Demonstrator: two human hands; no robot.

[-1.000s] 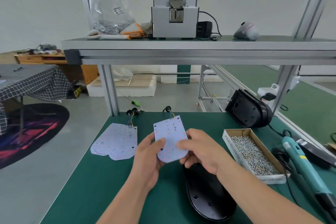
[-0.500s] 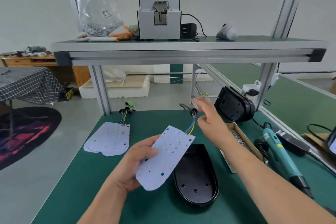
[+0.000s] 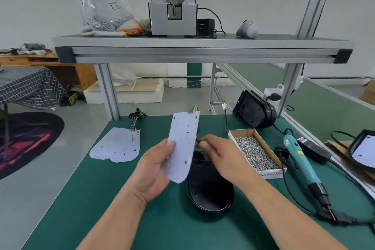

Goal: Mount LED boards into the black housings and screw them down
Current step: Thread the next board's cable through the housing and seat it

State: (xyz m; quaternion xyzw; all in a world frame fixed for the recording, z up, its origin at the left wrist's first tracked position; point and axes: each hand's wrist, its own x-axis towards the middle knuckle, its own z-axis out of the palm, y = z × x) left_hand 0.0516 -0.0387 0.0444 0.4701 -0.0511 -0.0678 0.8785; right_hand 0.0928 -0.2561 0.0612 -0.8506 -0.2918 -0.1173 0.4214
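White LED board (image 3: 182, 148): looks thin, light, fragile; edges only
left hand (image 3: 154, 170): pinching its edge
right hand (image 3: 221, 158): pinching the wire (image 3: 197, 139)

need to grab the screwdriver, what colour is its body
The screwdriver is teal with a black nose, seen in the head view.
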